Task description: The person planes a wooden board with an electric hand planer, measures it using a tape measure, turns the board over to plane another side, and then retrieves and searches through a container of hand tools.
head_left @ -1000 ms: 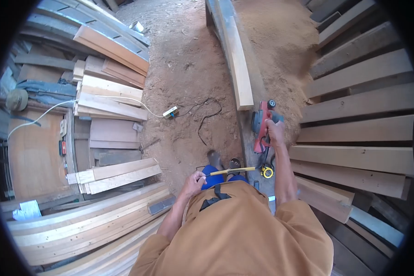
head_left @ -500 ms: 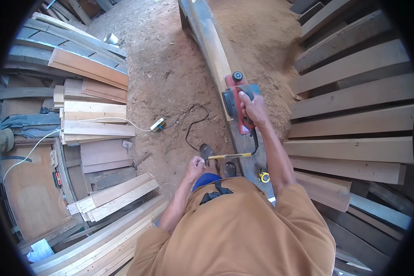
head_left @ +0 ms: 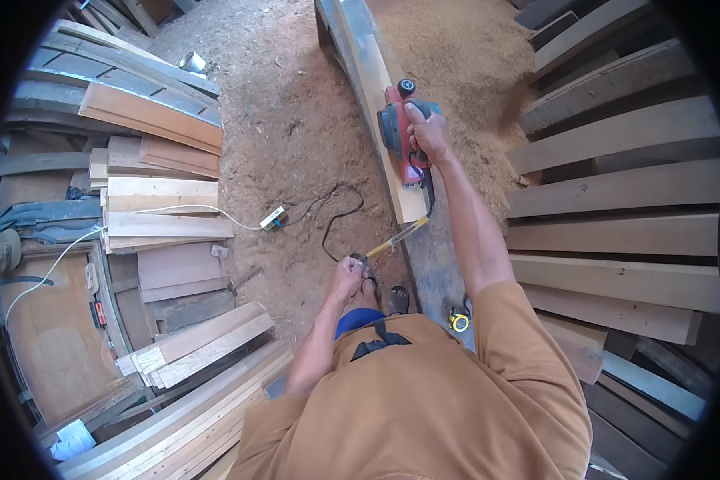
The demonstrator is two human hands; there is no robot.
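Observation:
My right hand (head_left: 429, 134) is wrapped round the handle of a red and dark electric planer (head_left: 394, 120). The planer sits on a pale wooden board (head_left: 412, 206) that lies lengthwise on a long bench (head_left: 436, 256). My left hand (head_left: 348, 276) is closed at the near end of a yellow section of the power cord (head_left: 398, 239), which slants up to the planer's rear; what that yellow section is made of is unclear. A yellow tape measure (head_left: 458, 322) rests on the bench close to my body.
A white extension socket (head_left: 273, 218) lies on the dusty ground, with dark cable looping from it. Stacked planks (head_left: 172, 224) line the left side. Long boards (head_left: 616, 192) stand in rows at the right. Sawdust (head_left: 464, 80) is heaped beyond the bench.
My right hand and the planer have moved forward along the board, baring its near end. The yellow cord section now slants upward, and my left hand has shifted slightly.

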